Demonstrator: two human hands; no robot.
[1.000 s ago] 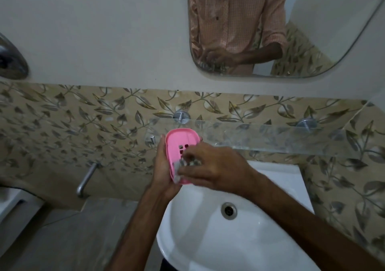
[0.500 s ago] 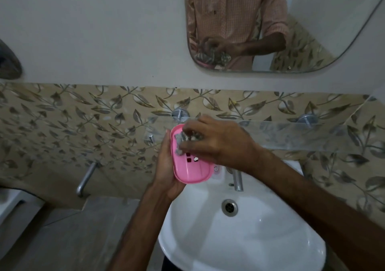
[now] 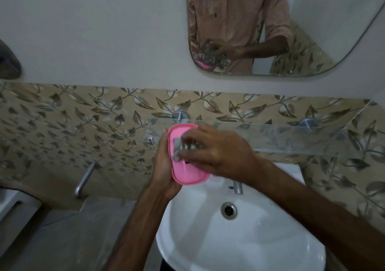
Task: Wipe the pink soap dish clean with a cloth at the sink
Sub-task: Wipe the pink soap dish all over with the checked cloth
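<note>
We see pink soap dish (image 3: pixel 187 166) at frame centre, held above back rim of white sink (image 3: pixel 239 250), hollow side up; left hand (image 3: pixel 164 166) wrapped around its left edge and underside, gripping firm; right hand (image 3: pixel 218 151) over dish, fingers pressed down on small grey cloth (image 3: pixel 179 147) against dish's upper half, fingertips blurred; tap (image 3: pixel 237 187) just below right wrist; glass shelf (image 3: pixel 291 139) behind hands; mirror (image 3: pixel 312 41) upper right

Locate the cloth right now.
Head view, centre: the cloth is pressed by the right hand into the upper half of the soap dish, which the left hand holds above the sink.
</note>
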